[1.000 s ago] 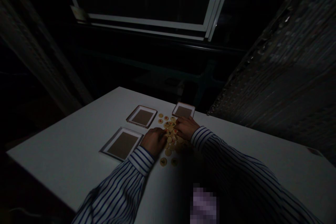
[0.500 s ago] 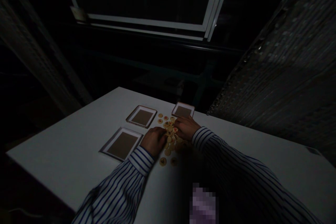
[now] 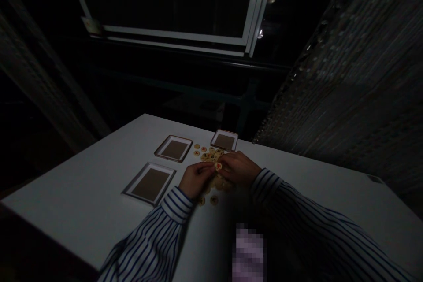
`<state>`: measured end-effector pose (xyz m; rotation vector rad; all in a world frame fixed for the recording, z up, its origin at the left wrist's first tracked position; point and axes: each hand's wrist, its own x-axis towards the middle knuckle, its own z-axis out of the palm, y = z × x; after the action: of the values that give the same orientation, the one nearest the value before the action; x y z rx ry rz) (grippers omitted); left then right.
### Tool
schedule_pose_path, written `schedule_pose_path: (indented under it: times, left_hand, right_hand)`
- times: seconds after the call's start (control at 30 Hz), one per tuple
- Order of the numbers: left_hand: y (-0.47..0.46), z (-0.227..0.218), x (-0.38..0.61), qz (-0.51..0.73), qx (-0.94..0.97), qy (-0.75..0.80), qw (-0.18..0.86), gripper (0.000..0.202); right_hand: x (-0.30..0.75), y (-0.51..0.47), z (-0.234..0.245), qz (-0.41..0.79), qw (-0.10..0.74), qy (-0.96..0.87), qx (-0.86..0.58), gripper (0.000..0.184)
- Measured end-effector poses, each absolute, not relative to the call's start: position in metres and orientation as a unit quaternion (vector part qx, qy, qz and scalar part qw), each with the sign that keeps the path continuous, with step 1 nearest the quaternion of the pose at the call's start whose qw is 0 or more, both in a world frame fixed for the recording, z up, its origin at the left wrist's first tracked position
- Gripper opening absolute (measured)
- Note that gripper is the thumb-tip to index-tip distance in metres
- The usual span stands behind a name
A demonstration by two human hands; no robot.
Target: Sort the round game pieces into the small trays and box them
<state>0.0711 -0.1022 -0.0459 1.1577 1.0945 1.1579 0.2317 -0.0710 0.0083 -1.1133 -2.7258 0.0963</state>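
Note:
A pile of small round tan game discs [image 3: 209, 156] with red and black marks lies on a white table [image 3: 82, 202]. My left hand [image 3: 194, 179] and my right hand [image 3: 238, 168] meet just above the pile. Their fingertips pinch one disc with a red mark [image 3: 218, 166] between them, lifted slightly. Two more discs [image 3: 207, 200] lie near my left wrist. Both arms wear blue-striped white sleeves.
Three shallow white-rimmed brown trays sit around the pile: near left [image 3: 149, 183], far left [image 3: 173, 148], far right [image 3: 224, 140]. The room is dark, with a window frame [image 3: 172, 35] behind the table and a woven wall [image 3: 357, 75] to the right.
Both hands rose off the pile and came together, pinching one red-marked disc. The camera shifted a little, so the scene slid left.

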Motion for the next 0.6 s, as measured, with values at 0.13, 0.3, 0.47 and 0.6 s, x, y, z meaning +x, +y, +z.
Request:
schedule_pose_path:
  times: [0.13, 0.3, 0.47, 0.6]
  left_hand:
    - [-0.110, -0.040, 0.081, 0.497, 0.461, 0.446, 0.584, 0.036]
    - [-0.120, -0.036, 0.094, 0.490, 0.477, 0.429, 0.590, 0.031]
    - [-0.130, -0.028, 0.110, 0.467, 0.521, 0.424, 0.575, 0.026]
    - [-0.137, -0.023, 0.124, 0.449, 0.542, 0.429, 0.566, 0.027]
  right_hand:
    - [0.244, -0.085, 0.011, 0.072, 0.126, -0.911, -0.386, 0.024]
    - [0.261, -0.103, 0.015, 0.155, 0.181, -0.879, -0.413, 0.023]
    - [0.279, -0.119, 0.009, 0.229, 0.243, -0.828, -0.451, 0.020]
    - [0.296, -0.130, 0.004, 0.245, 0.260, -0.812, -0.461, 0.022]
